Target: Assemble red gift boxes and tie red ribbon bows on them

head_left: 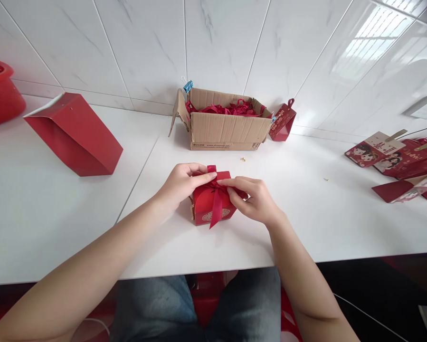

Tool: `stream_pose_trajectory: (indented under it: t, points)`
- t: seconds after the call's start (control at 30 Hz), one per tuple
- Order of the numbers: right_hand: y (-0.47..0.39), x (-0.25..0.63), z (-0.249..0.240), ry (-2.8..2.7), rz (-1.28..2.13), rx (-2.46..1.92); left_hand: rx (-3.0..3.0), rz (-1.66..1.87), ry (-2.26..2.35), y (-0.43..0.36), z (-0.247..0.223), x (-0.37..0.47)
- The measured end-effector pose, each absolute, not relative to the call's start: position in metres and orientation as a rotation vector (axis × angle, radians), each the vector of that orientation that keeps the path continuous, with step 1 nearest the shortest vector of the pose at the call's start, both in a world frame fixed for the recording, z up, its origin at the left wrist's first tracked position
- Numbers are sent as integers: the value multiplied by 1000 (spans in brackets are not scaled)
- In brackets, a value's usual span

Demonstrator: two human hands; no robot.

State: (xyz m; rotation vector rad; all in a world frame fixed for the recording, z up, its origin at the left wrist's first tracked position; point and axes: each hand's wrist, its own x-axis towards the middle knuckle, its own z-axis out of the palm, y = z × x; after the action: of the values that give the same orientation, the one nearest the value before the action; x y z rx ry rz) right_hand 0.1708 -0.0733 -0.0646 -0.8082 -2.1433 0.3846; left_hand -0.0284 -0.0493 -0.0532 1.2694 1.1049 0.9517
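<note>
A small red gift box (202, 204) with a round pale pattern on its front stands on the white table near the front edge. Dark red ribbon (217, 209) crosses its top, and one tail hangs down the front. On the box's upper left, my left hand (186, 183) has its thumb and fingers closed on the ribbon beside the knot. From the right, my right hand (251, 194) pinches the ribbon at the knot, its other fingers curled by the box's right side.
Behind the box stands a cardboard box (227, 130) of red ribbons, with a small red bag (283, 123) beside it. A large red box (81, 137) and a red basket (1, 95) are at the left. Several printed boxes (391, 159) lie far right.
</note>
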Motion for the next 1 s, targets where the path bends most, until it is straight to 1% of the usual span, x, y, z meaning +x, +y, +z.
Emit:
stream_pose_trajectory:
  t: [0.47, 0.87, 1.0]
  points:
    - [-78, 173, -64, -2142, 403, -929, 1585, 1199, 1174, -45, -58, -29]
    - [-81, 172, -62, -2201, 443, -899, 1743, 1227, 1239, -42, -62, -31]
    - [-80, 172, -63, -2126, 378, -923, 1734, 1230, 1219, -43, -60, -31]
